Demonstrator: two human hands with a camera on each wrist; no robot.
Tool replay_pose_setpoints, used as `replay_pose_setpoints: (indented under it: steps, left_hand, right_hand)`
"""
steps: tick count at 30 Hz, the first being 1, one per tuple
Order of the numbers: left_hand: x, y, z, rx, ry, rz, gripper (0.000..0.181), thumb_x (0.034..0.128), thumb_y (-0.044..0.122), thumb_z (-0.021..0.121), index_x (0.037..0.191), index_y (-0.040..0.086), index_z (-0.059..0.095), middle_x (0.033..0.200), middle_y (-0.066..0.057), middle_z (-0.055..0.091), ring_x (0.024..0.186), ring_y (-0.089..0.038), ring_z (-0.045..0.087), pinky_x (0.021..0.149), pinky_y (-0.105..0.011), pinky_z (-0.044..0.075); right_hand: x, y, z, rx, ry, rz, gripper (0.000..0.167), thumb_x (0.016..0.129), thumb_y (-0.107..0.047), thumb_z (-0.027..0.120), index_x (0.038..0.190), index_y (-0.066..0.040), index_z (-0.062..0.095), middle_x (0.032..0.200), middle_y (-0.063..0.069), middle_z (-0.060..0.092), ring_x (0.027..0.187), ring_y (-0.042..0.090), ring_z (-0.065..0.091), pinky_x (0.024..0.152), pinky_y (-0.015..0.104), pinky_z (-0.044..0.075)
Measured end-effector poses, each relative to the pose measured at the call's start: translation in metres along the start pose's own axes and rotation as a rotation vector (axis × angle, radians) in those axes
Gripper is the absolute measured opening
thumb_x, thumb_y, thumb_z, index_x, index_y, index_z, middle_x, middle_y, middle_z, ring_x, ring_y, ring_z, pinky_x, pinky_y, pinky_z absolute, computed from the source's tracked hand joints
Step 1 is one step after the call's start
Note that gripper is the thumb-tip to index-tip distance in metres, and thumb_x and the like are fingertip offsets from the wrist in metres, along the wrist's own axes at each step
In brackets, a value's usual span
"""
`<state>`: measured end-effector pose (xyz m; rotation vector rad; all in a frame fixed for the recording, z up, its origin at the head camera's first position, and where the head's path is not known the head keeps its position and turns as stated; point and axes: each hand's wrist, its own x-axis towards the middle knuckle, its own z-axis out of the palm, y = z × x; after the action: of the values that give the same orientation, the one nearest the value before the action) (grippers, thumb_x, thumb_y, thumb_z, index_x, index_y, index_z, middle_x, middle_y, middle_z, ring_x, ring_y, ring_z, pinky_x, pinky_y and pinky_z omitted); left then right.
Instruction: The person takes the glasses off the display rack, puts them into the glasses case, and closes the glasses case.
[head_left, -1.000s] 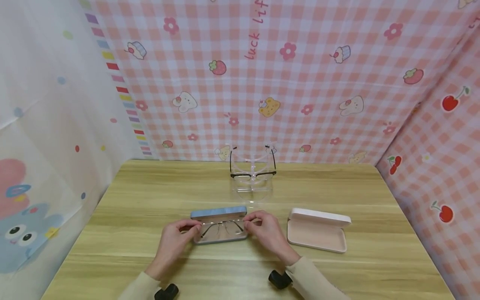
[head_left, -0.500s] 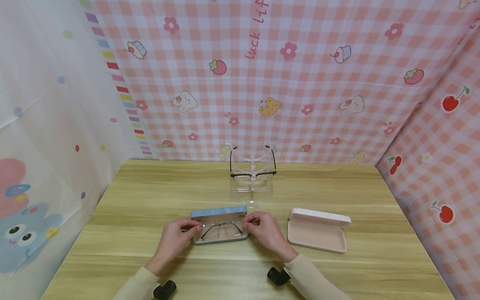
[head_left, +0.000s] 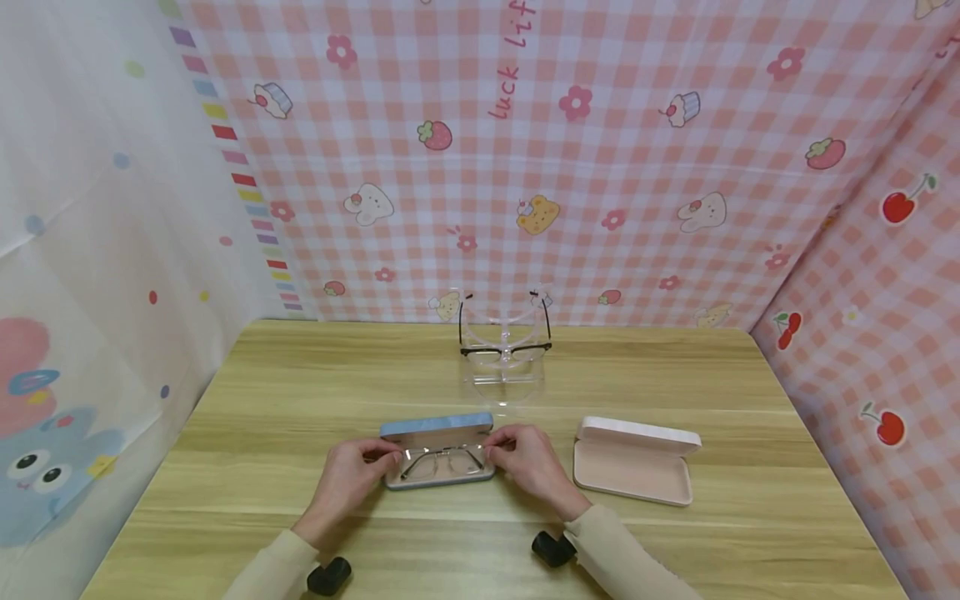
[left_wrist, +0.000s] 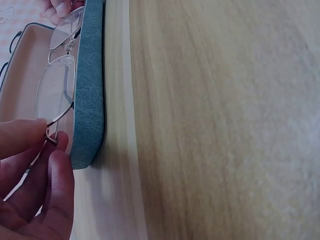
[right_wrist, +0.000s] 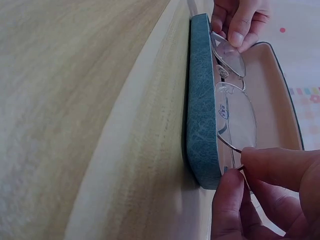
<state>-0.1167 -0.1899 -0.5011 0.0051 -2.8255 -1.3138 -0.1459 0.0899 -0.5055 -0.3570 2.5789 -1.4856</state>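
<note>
Thin metal-rimmed glasses [head_left: 442, 461] lie within an open blue case [head_left: 437, 425], its lid raised at the back. My left hand [head_left: 350, 482] pinches their left hinge corner between thumb and fingers, also plain in the left wrist view, where the hand [left_wrist: 37, 180] is beside the teal case wall [left_wrist: 90, 90]. At the opposite corner my right hand [head_left: 534, 468] pinches the frame; the right wrist view shows its thumb and fingers [right_wrist: 270, 195] on the hinge. Both lenses [right_wrist: 237, 117] face up, between the hands.
An open white case [head_left: 637, 471] with a pale pink lining stands to the right. Behind, black half-rimmed glasses [head_left: 506, 350] sit on a clear stand [head_left: 504, 379]. Checked cloth [head_left: 480, 167] hangs behind the wooden table [head_left: 315, 375].
The glasses have sunk slightly lower toward the case floor, with both hands still holding their corners. The right hand has shifted slightly left.
</note>
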Motion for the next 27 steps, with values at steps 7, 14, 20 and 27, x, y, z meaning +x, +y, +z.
replay_pose_setpoints:
  steps: [7,14,20,27]
  left_hand:
    - [0.0,-0.003,0.0,0.017,0.002,0.023,0.011,0.0849,0.0,0.077,0.09,0.01,0.082,0.098,-0.007,0.079,0.1,-0.03,0.072,0.092,-0.051,0.057]
    - [0.0,-0.004,0.0,0.023,0.014,0.051,0.01,0.0841,0.001,0.079,0.09,0.009,0.082,0.101,-0.008,0.079,0.104,-0.033,0.072,0.096,-0.052,0.056]
    - [-0.001,-0.007,-0.001,0.012,0.014,0.068,0.01,0.0852,0.001,0.078,0.091,0.008,0.083,0.101,-0.007,0.079,0.104,-0.033,0.072,0.096,-0.052,0.056]
    - [-0.01,-0.01,-0.015,-0.019,-0.006,-0.041,0.012,0.0914,0.007,0.076,0.101,0.009,0.082,0.102,-0.005,0.078,0.102,-0.024,0.071,0.092,-0.043,0.058]
  right_hand:
    - [0.002,-0.001,0.002,-0.022,0.0,0.024,0.006,0.089,-0.006,0.074,0.093,-0.008,0.079,0.084,-0.003,0.072,0.075,0.009,0.059,0.062,0.022,0.048]
    - [0.004,0.0,0.004,-0.049,0.012,0.011,0.007,0.088,-0.007,0.074,0.092,-0.008,0.079,0.086,-0.003,0.072,0.076,0.01,0.058,0.065,0.024,0.049]
    - [0.005,0.001,0.004,-0.057,0.011,0.011,0.009,0.089,-0.007,0.074,0.095,-0.006,0.08,0.089,-0.001,0.074,0.078,0.01,0.06,0.066,0.024,0.05]
    - [-0.002,0.004,-0.002,-0.051,0.047,0.008,0.012,0.095,-0.006,0.068,0.1,-0.006,0.078,0.098,0.003,0.075,0.087,0.014,0.064,0.073,0.029,0.055]
